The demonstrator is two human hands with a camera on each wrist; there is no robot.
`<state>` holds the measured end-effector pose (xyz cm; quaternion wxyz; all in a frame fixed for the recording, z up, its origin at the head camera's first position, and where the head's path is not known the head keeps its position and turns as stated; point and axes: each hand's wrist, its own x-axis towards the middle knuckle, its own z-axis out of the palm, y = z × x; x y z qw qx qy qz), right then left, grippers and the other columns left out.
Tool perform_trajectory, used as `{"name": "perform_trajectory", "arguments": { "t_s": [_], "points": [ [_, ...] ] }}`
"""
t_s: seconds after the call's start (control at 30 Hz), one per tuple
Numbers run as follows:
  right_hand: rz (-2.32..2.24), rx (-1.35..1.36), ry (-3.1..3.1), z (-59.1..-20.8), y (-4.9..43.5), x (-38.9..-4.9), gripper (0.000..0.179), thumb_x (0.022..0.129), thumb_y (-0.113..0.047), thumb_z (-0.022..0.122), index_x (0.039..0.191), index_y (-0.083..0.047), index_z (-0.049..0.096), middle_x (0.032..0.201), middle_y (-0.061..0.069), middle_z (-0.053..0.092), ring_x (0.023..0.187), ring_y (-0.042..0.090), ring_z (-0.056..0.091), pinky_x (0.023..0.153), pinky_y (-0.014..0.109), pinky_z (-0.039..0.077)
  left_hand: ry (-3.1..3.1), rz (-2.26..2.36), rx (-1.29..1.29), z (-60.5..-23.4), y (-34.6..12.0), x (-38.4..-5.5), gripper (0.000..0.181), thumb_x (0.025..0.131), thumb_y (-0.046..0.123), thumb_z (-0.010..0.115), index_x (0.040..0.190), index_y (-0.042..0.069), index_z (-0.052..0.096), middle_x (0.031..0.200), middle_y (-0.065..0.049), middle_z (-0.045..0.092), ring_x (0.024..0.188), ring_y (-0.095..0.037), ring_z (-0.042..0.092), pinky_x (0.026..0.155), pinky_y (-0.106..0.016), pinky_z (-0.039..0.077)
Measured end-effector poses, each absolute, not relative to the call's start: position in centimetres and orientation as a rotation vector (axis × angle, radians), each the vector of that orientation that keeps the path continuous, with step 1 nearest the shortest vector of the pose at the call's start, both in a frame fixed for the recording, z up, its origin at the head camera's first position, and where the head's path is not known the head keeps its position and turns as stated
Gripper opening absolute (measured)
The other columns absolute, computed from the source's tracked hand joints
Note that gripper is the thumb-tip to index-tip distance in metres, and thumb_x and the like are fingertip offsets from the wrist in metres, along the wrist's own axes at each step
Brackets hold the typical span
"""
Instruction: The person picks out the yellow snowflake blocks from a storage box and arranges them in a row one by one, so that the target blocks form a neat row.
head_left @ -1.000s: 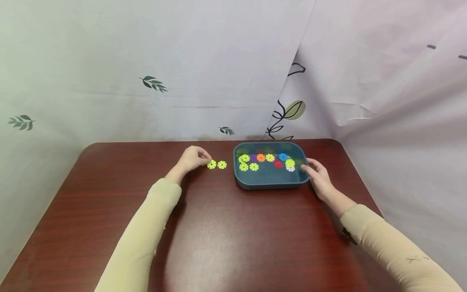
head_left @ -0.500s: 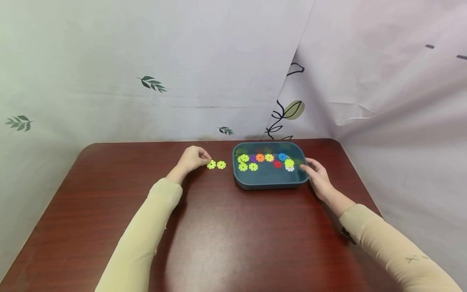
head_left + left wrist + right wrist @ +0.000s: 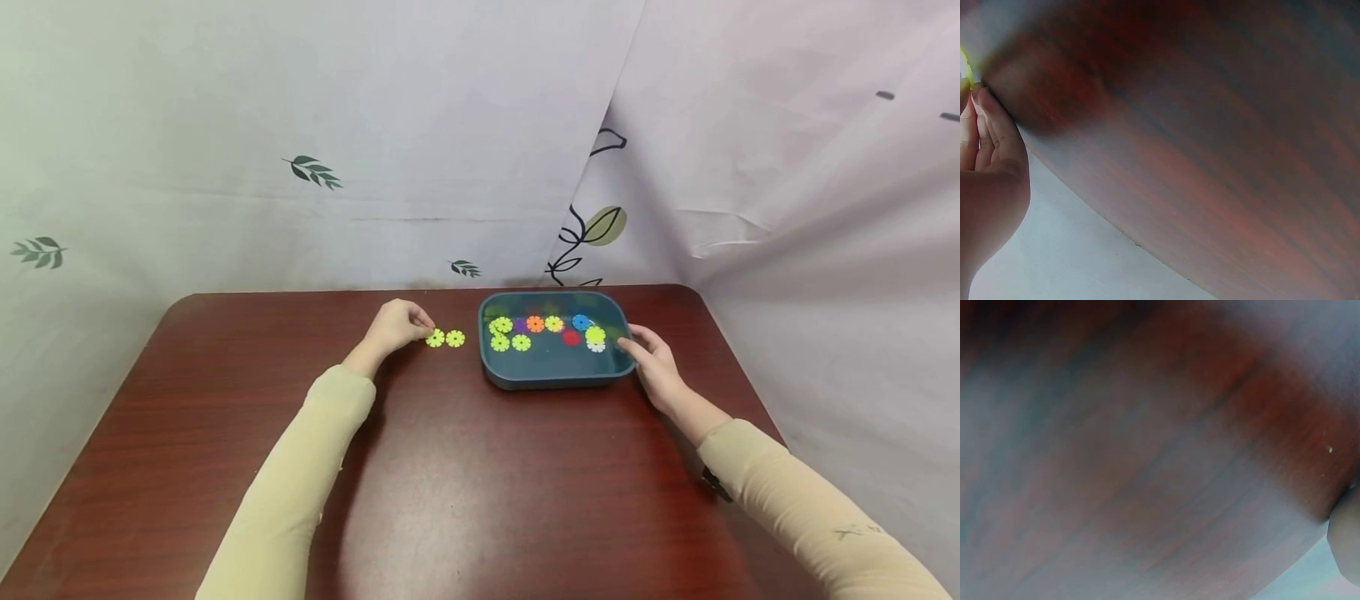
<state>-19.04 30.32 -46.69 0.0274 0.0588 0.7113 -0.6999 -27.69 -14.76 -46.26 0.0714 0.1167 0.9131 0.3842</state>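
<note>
My left hand (image 3: 396, 325) pinches the edge of a yellow notched disc (image 3: 436, 338) between thumb and fingers, left of the tray. A second yellow notched disc (image 3: 455, 338) lies just to its right on the table. In the left wrist view the pinching fingers (image 3: 997, 125) show at the left edge, with a sliver of the yellow disc (image 3: 965, 65) above them. My right hand (image 3: 654, 367) grips the right end of a dark blue tray (image 3: 555, 367), thumb over the rim. Only a bit of that hand (image 3: 1346, 540) shows in the right wrist view.
Inside the tray lie several notched discs, among them an orange disc (image 3: 535, 324), a blue disc (image 3: 581, 322), a red disc (image 3: 572, 337) and a white disc (image 3: 596, 347). The brown table (image 3: 480, 483) ends at the back against a pale curtain (image 3: 420, 150).
</note>
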Motion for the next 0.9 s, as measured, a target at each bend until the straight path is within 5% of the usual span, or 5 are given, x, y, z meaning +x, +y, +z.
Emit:
{"name": "perform_trajectory", "arguments": {
  "t_s": [0.23,0.9],
  "points": [
    [-2.139,0.180,2.218,-46.73,30.35,-19.08,0.041,0.109,-0.014,0.058,0.144,0.005,0.048,0.110,-0.014,0.066,0.098,-0.002,0.064,0.085,0.012,0.055,2.743,1.157,0.353,-46.25,-14.70,-27.55,0.011,0.092,0.011,0.079,0.097,0.002,0.082,0.093,-0.012,0.082,0.087,-0.022,0.071,0.075,-0.025,0.051],
    [-2.120,0.187,2.222,-46.66,30.43,-19.14,0.040,0.109,-0.015,0.059,0.143,0.002,0.048,0.109,-0.015,0.065,0.098,-0.003,0.064,0.084,0.011,0.055,2.744,1.177,0.367,-46.17,-14.70,-27.66,0.010,0.090,0.010,0.081,0.096,0.002,0.082,0.092,-0.013,0.081,0.086,-0.023,0.072,0.076,-0.025,0.051]
  ]
}}
